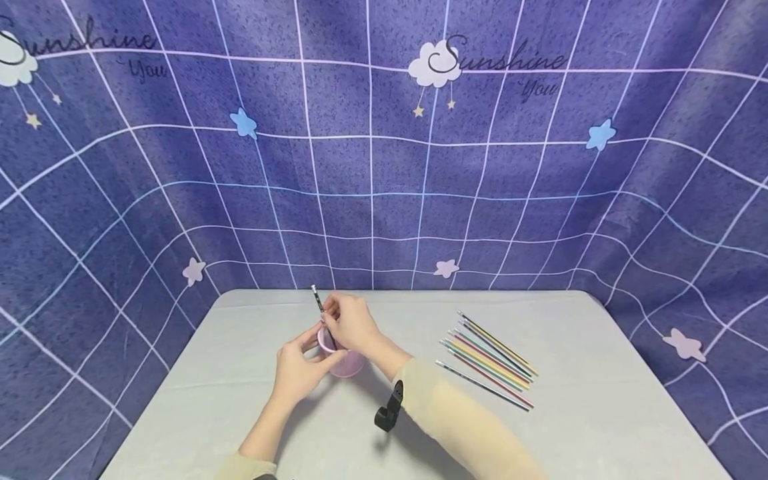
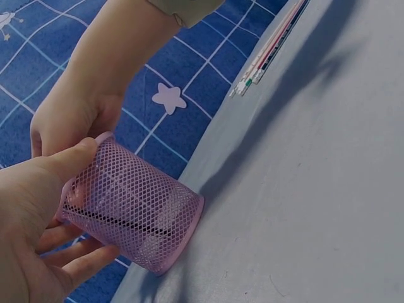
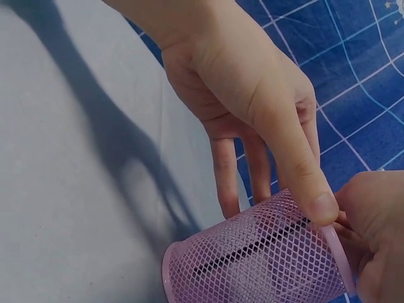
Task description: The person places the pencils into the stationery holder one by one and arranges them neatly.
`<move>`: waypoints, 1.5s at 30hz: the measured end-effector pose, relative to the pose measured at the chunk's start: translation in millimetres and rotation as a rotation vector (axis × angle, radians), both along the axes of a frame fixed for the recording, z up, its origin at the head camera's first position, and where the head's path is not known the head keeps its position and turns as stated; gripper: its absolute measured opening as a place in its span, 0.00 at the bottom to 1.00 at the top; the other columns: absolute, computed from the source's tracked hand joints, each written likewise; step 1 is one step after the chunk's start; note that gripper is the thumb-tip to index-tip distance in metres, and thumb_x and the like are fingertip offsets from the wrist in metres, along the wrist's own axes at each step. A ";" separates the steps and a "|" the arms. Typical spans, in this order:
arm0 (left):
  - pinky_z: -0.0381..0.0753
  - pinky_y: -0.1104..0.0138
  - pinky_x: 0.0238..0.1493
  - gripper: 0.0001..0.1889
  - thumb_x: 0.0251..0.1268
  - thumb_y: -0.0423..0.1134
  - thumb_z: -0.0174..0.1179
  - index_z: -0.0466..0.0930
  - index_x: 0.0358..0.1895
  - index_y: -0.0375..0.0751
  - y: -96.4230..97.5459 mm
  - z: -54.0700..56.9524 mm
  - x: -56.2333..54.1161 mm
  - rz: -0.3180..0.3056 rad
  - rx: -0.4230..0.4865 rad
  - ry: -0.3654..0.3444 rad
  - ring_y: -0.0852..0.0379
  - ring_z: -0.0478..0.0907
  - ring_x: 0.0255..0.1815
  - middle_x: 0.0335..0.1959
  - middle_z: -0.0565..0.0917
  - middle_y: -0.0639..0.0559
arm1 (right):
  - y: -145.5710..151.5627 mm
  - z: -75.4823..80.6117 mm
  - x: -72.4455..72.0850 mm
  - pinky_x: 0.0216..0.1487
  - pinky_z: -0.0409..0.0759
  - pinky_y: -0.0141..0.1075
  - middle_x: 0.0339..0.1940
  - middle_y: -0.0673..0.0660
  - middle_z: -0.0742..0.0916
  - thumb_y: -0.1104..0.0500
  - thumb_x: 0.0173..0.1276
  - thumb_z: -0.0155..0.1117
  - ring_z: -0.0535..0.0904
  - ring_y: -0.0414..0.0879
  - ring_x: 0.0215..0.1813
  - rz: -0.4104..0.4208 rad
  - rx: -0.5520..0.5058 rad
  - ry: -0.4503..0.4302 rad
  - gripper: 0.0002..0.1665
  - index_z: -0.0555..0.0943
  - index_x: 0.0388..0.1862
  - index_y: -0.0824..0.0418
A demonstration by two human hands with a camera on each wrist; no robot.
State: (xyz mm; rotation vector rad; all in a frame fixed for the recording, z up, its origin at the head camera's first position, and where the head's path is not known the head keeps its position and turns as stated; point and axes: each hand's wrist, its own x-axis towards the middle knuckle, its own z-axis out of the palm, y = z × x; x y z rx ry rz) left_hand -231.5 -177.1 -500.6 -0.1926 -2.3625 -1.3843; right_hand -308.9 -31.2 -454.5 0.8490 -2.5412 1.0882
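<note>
The left hand (image 1: 300,370), on the left side of the pink mesh cup (image 1: 349,366), grips it near the rim between thumb and fingers. At the cup's mouth the right hand (image 1: 354,323) pinches a dark pencil (image 1: 317,298); its white end sticks out above the grip, its lower length runs inside the cup. Right of the cup lie more pencils (image 1: 489,360); behind it hangs a blue-purple curtain (image 1: 372,167).

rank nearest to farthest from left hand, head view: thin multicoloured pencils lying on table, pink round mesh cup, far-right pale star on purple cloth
1. Mesh cup, held in left hand
2. Pencils, right side of table
3. Pale star, far right on cloth
</note>
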 end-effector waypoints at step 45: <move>0.95 0.56 0.52 0.41 0.49 0.41 0.87 0.80 0.69 0.32 1.7 -4.1 -5.3 -0.006 0.148 -0.084 0.35 0.89 0.58 0.58 0.88 0.33 | 219.9 -48.8 105.7 0.20 0.80 0.35 0.27 0.52 0.86 0.69 0.58 0.78 0.78 0.41 0.24 -0.374 0.512 0.058 0.10 0.84 0.28 0.58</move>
